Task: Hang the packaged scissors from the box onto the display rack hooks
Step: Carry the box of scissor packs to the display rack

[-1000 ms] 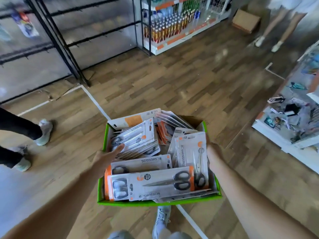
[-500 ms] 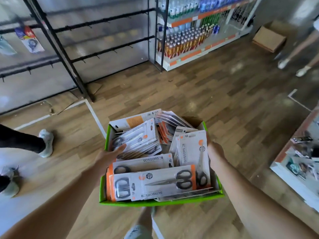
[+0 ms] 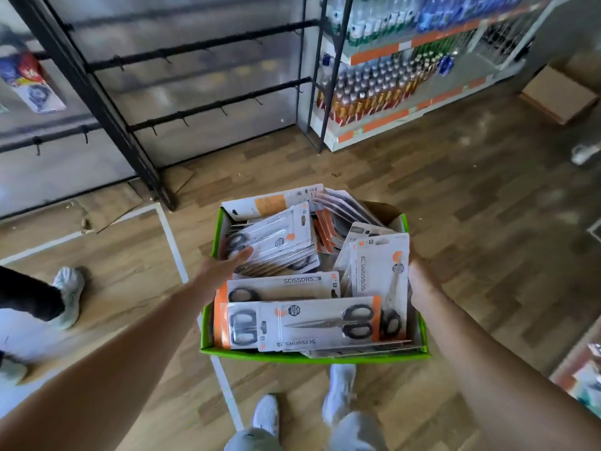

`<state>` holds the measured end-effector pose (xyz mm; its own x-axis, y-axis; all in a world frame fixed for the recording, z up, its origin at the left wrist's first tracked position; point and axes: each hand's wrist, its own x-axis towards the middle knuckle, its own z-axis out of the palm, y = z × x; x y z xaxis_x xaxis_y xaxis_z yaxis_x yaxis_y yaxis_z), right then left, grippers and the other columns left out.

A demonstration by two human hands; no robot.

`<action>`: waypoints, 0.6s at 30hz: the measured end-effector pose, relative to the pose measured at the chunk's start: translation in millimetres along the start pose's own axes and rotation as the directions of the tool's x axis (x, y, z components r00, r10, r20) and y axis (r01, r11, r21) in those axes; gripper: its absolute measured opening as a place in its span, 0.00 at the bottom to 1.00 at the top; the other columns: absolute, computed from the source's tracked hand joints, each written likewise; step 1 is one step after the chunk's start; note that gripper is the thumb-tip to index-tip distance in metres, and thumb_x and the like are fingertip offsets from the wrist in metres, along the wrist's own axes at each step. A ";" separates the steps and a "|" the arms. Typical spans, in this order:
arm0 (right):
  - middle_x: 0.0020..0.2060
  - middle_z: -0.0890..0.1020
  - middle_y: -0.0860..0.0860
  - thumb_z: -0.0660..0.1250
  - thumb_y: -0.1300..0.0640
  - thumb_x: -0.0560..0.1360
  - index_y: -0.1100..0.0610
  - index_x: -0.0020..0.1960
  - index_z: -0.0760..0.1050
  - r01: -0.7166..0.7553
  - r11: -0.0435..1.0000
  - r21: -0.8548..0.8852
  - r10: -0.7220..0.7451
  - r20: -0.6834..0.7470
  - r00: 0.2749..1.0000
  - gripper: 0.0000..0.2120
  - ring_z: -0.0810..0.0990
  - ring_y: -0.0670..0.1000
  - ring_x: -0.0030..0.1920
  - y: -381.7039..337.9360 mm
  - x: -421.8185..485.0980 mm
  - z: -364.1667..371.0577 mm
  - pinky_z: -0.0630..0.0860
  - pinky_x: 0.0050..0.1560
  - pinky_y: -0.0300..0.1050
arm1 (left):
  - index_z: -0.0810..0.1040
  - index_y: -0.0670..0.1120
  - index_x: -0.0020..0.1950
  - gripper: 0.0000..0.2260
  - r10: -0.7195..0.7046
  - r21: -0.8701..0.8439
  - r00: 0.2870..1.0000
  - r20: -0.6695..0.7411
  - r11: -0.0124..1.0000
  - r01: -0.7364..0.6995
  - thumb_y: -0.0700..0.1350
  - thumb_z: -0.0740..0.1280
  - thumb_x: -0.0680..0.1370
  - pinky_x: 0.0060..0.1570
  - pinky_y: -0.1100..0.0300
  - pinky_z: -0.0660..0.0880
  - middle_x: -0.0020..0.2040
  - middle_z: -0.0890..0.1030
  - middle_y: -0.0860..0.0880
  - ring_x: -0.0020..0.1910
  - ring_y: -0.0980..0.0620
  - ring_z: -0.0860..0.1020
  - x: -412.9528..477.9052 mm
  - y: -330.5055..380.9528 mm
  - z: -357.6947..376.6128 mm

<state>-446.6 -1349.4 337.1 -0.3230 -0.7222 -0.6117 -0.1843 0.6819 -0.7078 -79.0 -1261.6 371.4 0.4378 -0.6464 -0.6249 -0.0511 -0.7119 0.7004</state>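
The left hand (image 3: 221,271) grips the left wall of the green box (image 3: 312,356), its thumb hooked over the rim and lying on a pack inside. The fingers beneath are hidden. The right hand (image 3: 419,278) is against the box's right wall, and upright packs hide its fingers, so I cannot tell how far it is closed. The box hangs between the two hands, above the wooden floor (image 3: 455,222). It is crammed with packaged scissors (image 3: 302,323), some lying flat just right of the left thumb and some standing on edge just beside the right hand. The display rack (image 3: 208,43) with its bare hooks (image 3: 222,110) stands well ahead of the left hand. A shelf of bottles (image 3: 374,89) stands well ahead of the right hand. Another person's shoe (image 3: 68,294) is on the floor, far to the left of the left hand
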 end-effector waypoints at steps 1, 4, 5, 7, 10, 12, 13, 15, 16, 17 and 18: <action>0.40 0.82 0.53 0.66 0.35 0.71 0.52 0.42 0.77 0.018 1.000 0.004 -0.018 0.022 1.000 0.20 0.81 0.55 0.41 -9.2 22.9 1.3 0.78 0.45 0.53 | 0.75 0.42 0.49 0.18 -0.001 0.008 1.000 -0.008 1.000 0.001 0.56 0.74 0.73 0.28 0.61 0.63 0.33 0.72 0.47 0.31 0.53 0.69 8.8 14.2 5.5; 0.38 0.84 0.55 0.67 0.38 0.69 0.54 0.40 0.78 -0.031 0.999 0.026 0.032 -0.030 0.999 0.18 0.82 0.58 0.37 -56.2 61.7 11.5 0.77 0.41 0.53 | 0.76 0.41 0.48 0.21 -0.039 0.013 0.998 -0.039 0.999 0.040 0.58 0.74 0.72 0.30 0.61 0.65 0.35 0.74 0.46 0.32 0.52 0.70 44.6 50.8 24.5; 0.38 0.84 0.55 0.67 0.42 0.70 0.54 0.40 0.78 -0.017 0.999 0.049 0.018 -0.015 1.000 0.15 0.81 0.57 0.36 -62.0 95.1 14.3 0.76 0.41 0.52 | 0.75 0.41 0.46 0.22 -0.055 0.028 0.997 -0.049 0.998 0.056 0.59 0.74 0.71 0.30 0.60 0.65 0.36 0.74 0.45 0.32 0.51 0.70 55.0 64.1 31.5; 0.41 0.84 0.57 0.67 0.44 0.70 0.54 0.40 0.78 -0.038 0.999 0.037 0.036 0.052 0.998 0.13 0.81 0.57 0.36 -89.7 137.7 23.0 0.76 0.40 0.51 | 0.74 0.40 0.46 0.24 -0.079 0.047 0.994 -0.077 0.995 0.083 0.61 0.73 0.71 0.31 0.60 0.64 0.36 0.73 0.45 0.33 0.51 0.70 77.8 92.2 46.6; 0.41 0.81 0.58 0.66 0.47 0.72 0.54 0.42 0.76 -0.029 1.000 0.013 0.026 0.187 0.982 0.10 0.77 0.54 0.37 -141.7 183.7 36.7 0.72 0.38 0.46 | 0.75 0.38 0.51 0.29 -0.131 0.042 0.981 -0.142 0.989 0.138 0.63 0.73 0.70 0.30 0.59 0.64 0.36 0.72 0.45 0.33 0.51 0.69 112.3 130.8 67.2; 0.36 0.77 0.54 0.67 0.51 0.73 0.54 0.39 0.74 0.028 0.999 -0.017 -0.024 0.214 0.977 0.08 0.75 0.52 0.34 -185.4 202.0 43.1 0.70 0.36 0.44 | 0.74 0.37 0.53 0.31 -0.155 0.010 0.972 -0.178 0.987 0.160 0.64 0.73 0.69 0.30 0.59 0.63 0.36 0.72 0.45 0.32 0.50 0.68 134.9 153.4 77.9; 0.34 0.76 0.53 0.67 0.51 0.73 0.54 0.38 0.73 0.040 0.999 -0.016 -0.035 0.223 0.974 0.09 0.74 0.51 0.33 -202.7 217.0 47.3 0.70 0.36 0.44 | 0.74 0.37 0.53 0.31 -0.164 -0.004 0.968 -0.191 0.986 0.166 0.64 0.74 0.68 0.30 0.59 0.63 0.36 0.71 0.45 0.32 0.50 0.68 145.0 164.1 82.4; 0.34 0.76 0.53 0.67 0.52 0.75 0.55 0.36 0.72 0.081 0.996 -0.037 -0.069 0.244 0.967 0.11 0.75 0.51 0.33 -232.8 243.0 55.0 0.70 0.38 0.45 | 0.73 0.38 0.53 0.32 -0.176 -0.043 0.962 -0.208 0.984 0.171 0.64 0.74 0.68 0.30 0.59 0.63 0.39 0.72 0.44 0.32 0.51 0.67 164.1 182.8 89.8; 0.33 0.76 0.52 0.67 0.52 0.76 0.55 0.35 0.72 0.094 0.995 -0.040 -0.081 0.244 0.966 0.12 0.74 0.51 0.34 -246.0 254.6 59.4 0.70 0.38 0.45 | 0.73 0.38 0.55 0.32 -0.176 -0.057 0.960 -0.216 0.984 0.167 0.64 0.75 0.67 0.30 0.59 0.63 0.41 0.73 0.43 0.33 0.51 0.67 174.3 191.7 93.0; 0.33 0.76 0.52 0.66 0.51 0.77 0.54 0.35 0.72 0.096 0.995 -0.031 -0.086 0.245 0.966 0.14 0.74 0.51 0.34 -257.0 268.0 64.5 0.71 0.38 0.44 | 0.72 0.38 0.57 0.34 -0.180 -0.070 0.958 -0.225 0.983 0.168 0.64 0.75 0.67 0.30 0.59 0.64 0.44 0.73 0.42 0.33 0.51 0.68 182.3 200.3 95.7; 0.33 0.76 0.52 0.67 0.49 0.77 0.54 0.35 0.72 0.104 0.994 -0.033 -0.092 0.245 0.965 0.14 0.75 0.52 0.35 -269.6 279.4 70.5 0.71 0.39 0.45 | 0.72 0.37 0.59 0.35 -0.183 -0.089 0.956 -0.229 0.982 0.167 0.63 0.75 0.68 0.30 0.59 0.64 0.44 0.73 0.43 0.34 0.51 0.68 192.8 208.1 97.9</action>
<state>-421.7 -1743.2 332.1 -0.0669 -0.7884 -0.6115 -0.2471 0.6069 -0.7554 -93.2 -1561.3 362.9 0.6331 -0.4247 -0.6472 0.1026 -0.7827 0.6139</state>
